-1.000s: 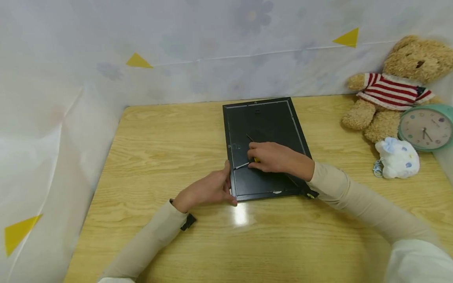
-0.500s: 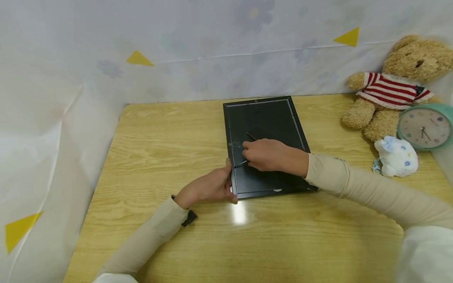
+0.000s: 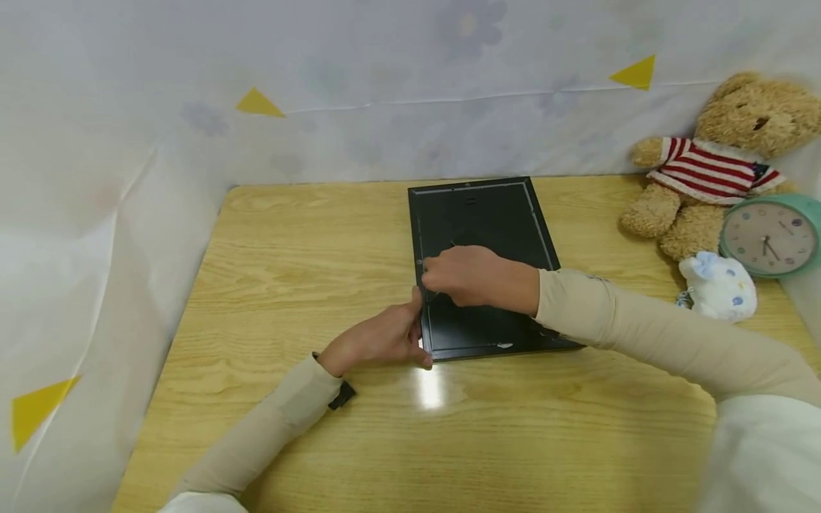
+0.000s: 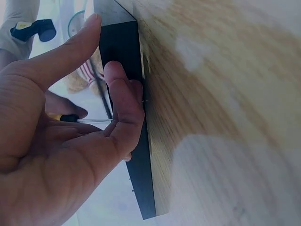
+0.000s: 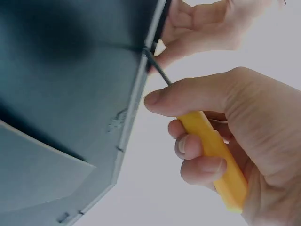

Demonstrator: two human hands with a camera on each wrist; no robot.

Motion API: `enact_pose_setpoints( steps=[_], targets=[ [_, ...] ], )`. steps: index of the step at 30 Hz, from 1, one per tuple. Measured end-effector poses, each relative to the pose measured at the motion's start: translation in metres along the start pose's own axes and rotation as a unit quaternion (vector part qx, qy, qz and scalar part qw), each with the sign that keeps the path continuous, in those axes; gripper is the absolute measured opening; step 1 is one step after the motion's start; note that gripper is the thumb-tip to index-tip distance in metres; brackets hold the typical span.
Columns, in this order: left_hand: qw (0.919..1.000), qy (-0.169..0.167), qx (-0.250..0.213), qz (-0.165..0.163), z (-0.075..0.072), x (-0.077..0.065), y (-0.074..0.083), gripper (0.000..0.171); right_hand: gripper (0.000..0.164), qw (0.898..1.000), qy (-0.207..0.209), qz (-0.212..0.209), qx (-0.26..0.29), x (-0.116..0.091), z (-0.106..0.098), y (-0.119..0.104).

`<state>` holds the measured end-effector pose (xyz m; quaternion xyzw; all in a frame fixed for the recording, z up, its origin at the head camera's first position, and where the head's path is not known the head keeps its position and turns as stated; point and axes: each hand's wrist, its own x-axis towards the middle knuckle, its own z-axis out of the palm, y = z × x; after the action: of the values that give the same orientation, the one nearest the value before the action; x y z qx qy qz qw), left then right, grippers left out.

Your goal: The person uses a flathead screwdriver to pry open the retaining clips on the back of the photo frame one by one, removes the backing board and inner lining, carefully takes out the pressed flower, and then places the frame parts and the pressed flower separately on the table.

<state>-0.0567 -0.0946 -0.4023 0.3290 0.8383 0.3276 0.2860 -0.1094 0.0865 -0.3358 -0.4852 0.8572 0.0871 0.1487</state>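
A black picture frame (image 3: 487, 214) lies back side up on the table. My left hand (image 3: 385, 335) holds its left edge at the near corner, thumb at the corner; in the left wrist view bent fingers (image 4: 124, 101) press against its side. My right hand (image 3: 471, 274) grips a screwdriver by its yellow handle (image 5: 214, 160), the thumb lying along the front of it. The thin metal shaft (image 5: 159, 68) reaches the inner lip of the frame, close to my left fingers. From above, my right hand hides most of the screwdriver. A stand flap (image 5: 42, 169) shows on the backing.
A teddy bear (image 3: 712, 171) in a striped sweater sits at the back right. Beside it stand a green round clock (image 3: 770, 235) and a small white plush (image 3: 718, 285). A patterned cloth wall (image 3: 359, 135) borders the wooden table (image 3: 308, 249) behind.
My right hand has moved left across the backing with the screwdriver, toward the frame's left edge. My left hand keeps its place on the edge.
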Motion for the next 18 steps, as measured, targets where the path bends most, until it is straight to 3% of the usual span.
enact_pose_setpoints(
  steps=[4, 7, 9, 12, 18],
  targets=[
    [0.9999, 0.002, 0.009, 0.007, 0.000, 0.001, -0.001, 0.114, 0.035, 0.999, 0.021, -0.031, 0.004, 0.007, -0.007, -0.006],
    [1.0000, 0.003, 0.002, 0.007, 0.000, 0.002, -0.001, 0.102, 0.034, 0.998, 0.038, -0.042, -0.001, 0.011, -0.011, -0.010],
    [1.0000, 0.003, -0.001, 0.009, -0.001, 0.002, -0.001, 0.098, 0.029, 0.998, 0.038, -0.040, -0.004, 0.014, -0.015, -0.014],
    [0.9999, 0.004, 0.002, 0.014, 0.000, 0.002, -0.002, 0.096, 0.033, 0.999, 0.035, -0.028, -0.003, 0.019, -0.020, -0.019],
    [0.9983, 0.017, 0.005, 0.055, 0.000, 0.001, -0.003, 0.084, 0.036, 0.999, 0.035, -0.017, -0.020, 0.034, -0.027, -0.031]
  ],
)
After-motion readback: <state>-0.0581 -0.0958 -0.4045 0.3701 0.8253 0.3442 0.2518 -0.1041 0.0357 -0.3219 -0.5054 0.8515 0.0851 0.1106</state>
